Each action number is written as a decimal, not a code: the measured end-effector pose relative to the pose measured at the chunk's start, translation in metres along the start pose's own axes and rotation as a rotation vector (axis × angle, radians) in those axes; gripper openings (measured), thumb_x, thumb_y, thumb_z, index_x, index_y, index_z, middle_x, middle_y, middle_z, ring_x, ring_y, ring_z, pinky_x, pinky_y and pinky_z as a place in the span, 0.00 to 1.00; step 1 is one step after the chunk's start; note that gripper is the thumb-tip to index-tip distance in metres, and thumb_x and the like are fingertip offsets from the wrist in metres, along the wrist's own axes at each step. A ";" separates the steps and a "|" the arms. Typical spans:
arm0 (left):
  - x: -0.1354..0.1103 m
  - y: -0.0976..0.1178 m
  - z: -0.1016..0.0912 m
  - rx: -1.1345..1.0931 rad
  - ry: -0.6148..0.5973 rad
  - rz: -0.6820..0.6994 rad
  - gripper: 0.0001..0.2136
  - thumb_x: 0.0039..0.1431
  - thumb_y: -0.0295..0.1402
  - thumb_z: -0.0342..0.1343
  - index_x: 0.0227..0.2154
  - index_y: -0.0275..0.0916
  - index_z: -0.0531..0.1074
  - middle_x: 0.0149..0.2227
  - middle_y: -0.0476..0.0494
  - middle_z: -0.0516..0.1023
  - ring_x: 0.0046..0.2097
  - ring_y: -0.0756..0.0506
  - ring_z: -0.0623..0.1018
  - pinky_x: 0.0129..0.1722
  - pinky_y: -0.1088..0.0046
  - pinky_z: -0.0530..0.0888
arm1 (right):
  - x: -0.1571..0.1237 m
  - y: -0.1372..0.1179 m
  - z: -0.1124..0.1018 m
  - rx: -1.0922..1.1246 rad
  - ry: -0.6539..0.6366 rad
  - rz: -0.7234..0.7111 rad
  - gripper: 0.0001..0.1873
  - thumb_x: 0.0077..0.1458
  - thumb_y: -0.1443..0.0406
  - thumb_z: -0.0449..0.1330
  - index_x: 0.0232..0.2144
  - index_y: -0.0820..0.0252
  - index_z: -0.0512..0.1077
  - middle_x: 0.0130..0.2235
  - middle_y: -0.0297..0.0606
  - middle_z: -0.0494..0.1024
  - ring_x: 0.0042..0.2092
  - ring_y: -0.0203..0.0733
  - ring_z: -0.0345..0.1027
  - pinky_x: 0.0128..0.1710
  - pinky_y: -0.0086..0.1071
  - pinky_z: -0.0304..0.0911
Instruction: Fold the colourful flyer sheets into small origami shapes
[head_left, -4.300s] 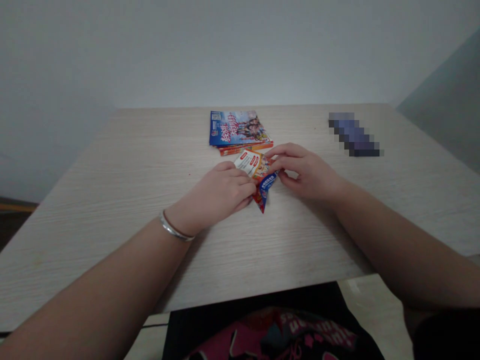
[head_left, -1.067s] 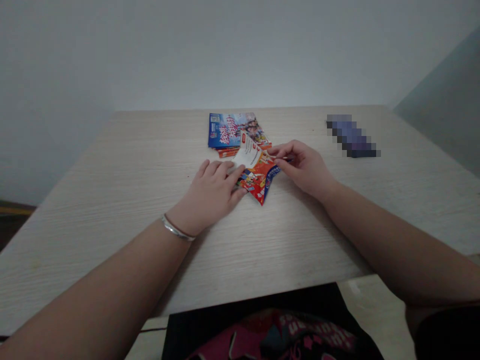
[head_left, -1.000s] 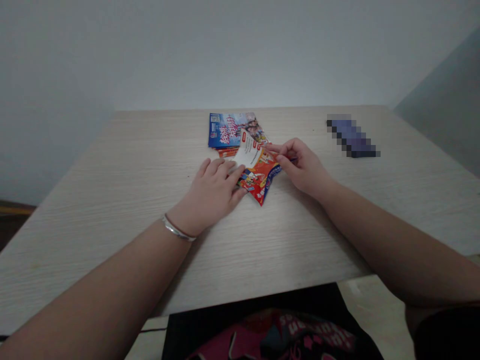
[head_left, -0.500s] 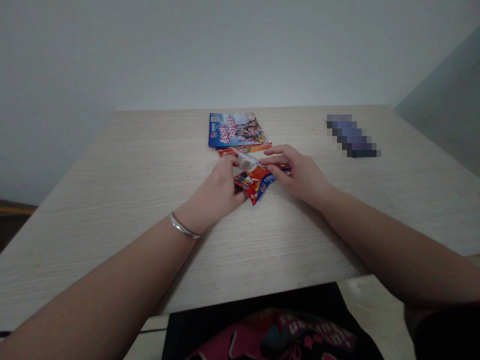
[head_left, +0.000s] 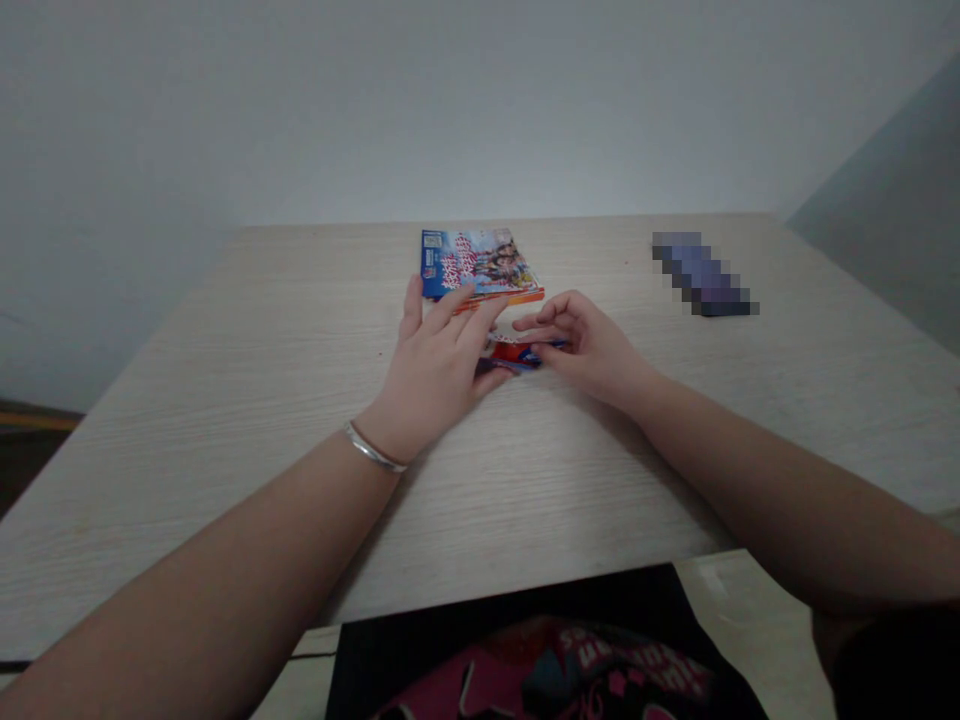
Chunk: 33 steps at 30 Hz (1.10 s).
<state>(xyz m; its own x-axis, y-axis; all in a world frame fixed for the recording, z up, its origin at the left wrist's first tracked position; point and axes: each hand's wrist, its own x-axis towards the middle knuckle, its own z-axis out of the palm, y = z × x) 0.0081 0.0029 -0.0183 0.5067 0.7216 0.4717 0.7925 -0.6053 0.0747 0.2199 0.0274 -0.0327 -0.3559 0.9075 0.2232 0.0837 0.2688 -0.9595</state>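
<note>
Between my hands is a folded red-and-blue printed paper (head_left: 510, 352) with a white edge, mostly covered by fingers. My left hand (head_left: 435, 360) lies across its left end, thumb along the near edge and forefinger at the far side; the other fingers spread toward the stack. A silver bangle circles the left wrist. My right hand (head_left: 589, 345) pinches the paper's right end between thumb and curled fingers. Just beyond the hands lies a stack of printed leaflets (head_left: 484, 258), its top one blue with pink-and-white lettering and pictured people.
A pixelated dark bluish object (head_left: 705, 275) lies at the right rear of the pale wood-grain table (head_left: 225, 350). A plain wall (head_left: 480, 110) rises behind the table. Dark clothing with a pink print (head_left: 540, 670) shows at the near edge.
The paper was tilted with its red-and-blue face and a pointed corner showing; now it lies flatter and narrower. My left fingers have spread out over it. The right hand has barely moved.
</note>
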 end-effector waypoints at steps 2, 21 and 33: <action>0.002 0.001 -0.004 -0.015 -0.004 0.002 0.30 0.62 0.44 0.60 0.64 0.44 0.61 0.57 0.38 0.76 0.61 0.33 0.72 0.70 0.38 0.43 | 0.001 -0.001 -0.003 0.043 -0.009 -0.004 0.20 0.49 0.59 0.69 0.37 0.52 0.62 0.46 0.35 0.81 0.48 0.42 0.78 0.51 0.43 0.74; 0.011 0.004 -0.019 -0.235 0.007 -0.163 0.32 0.60 0.43 0.59 0.64 0.38 0.60 0.54 0.36 0.78 0.52 0.38 0.78 0.54 0.57 0.72 | 0.009 0.003 -0.006 0.057 -0.012 0.091 0.14 0.50 0.57 0.67 0.38 0.55 0.73 0.38 0.35 0.82 0.38 0.40 0.74 0.36 0.36 0.74; 0.004 -0.005 -0.017 -0.616 -0.123 -0.397 0.29 0.58 0.36 0.62 0.63 0.45 0.65 0.51 0.40 0.80 0.42 0.43 0.81 0.41 0.67 0.78 | 0.008 0.001 -0.009 0.081 -0.083 0.171 0.13 0.50 0.58 0.67 0.37 0.57 0.75 0.29 0.30 0.76 0.28 0.33 0.65 0.29 0.29 0.64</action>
<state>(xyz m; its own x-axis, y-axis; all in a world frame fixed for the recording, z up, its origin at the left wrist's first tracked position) 0.0007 0.0030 -0.0014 0.2845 0.9360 0.2074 0.6085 -0.3435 0.7154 0.2254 0.0374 -0.0303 -0.4191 0.9069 0.0439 0.0758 0.0832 -0.9936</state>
